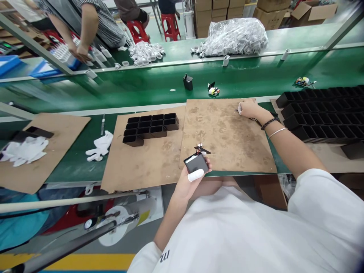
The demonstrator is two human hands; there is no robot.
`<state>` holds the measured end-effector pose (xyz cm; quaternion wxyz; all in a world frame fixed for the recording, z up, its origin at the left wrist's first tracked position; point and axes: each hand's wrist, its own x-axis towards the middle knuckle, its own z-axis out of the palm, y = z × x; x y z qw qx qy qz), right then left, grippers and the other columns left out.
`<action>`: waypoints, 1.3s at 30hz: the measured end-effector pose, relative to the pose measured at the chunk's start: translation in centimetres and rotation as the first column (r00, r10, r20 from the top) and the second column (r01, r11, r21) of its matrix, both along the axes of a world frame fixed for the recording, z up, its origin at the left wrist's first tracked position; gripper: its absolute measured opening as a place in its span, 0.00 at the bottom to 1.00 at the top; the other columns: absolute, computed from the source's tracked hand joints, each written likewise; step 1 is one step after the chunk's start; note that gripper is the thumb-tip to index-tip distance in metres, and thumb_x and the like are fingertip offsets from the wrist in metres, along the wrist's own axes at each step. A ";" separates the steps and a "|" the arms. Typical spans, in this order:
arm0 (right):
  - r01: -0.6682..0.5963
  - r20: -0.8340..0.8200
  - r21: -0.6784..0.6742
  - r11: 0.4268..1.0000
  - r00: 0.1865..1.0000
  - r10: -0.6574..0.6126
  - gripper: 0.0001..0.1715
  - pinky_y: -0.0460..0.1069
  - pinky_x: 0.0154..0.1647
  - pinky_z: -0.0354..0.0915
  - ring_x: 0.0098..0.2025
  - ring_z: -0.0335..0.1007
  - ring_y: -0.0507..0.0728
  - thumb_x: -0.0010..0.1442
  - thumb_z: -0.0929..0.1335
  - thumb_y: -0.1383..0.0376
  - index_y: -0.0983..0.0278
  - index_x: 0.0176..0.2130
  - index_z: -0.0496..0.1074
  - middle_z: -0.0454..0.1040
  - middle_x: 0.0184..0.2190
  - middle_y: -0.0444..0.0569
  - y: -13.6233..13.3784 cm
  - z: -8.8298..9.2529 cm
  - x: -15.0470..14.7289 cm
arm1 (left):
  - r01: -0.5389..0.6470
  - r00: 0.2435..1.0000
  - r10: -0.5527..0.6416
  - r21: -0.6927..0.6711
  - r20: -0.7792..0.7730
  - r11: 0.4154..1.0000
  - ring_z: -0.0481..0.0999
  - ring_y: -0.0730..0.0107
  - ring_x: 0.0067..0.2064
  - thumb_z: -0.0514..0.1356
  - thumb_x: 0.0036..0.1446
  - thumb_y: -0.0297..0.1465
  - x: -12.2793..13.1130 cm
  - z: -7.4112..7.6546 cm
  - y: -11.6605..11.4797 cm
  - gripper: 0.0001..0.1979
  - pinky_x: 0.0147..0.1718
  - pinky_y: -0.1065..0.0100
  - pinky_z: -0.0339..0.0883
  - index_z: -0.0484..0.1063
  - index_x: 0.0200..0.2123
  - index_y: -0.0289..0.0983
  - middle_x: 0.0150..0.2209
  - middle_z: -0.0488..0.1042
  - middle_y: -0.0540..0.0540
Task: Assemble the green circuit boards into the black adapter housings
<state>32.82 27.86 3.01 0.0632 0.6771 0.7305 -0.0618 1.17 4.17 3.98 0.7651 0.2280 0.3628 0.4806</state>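
Note:
My left hand, a white finger cot on its thumb, grips a small black plastic case above the near edge of the cardboard. From the case's far end sticks a black piece with small metal and red parts. My right hand is at the far right part of the cardboard sheet, its fingers closed and also capped in white. A thin dark thing shows by these fingers; I cannot make out what it is. Left of my hands, several open black cases stand in rows on another cardboard sheet.
Many black cases fill the right side. On the green belt lie a black case and small circuit boards. White gloves lie at left. Beyond the rail, a person's hands work near white parts.

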 end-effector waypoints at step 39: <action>-0.131 -0.152 0.107 0.986 0.978 0.146 0.22 0.61 0.55 0.74 0.55 0.75 0.61 0.69 0.70 0.57 0.64 0.58 0.71 0.74 0.57 0.55 15.4 3.4 -15.2 | -0.113 0.991 0.116 -0.054 0.063 0.992 0.79 0.55 0.47 0.78 0.43 0.35 -5.4 -8.5 0.8 0.24 0.55 0.46 0.75 0.82 0.46 0.39 0.43 0.78 0.40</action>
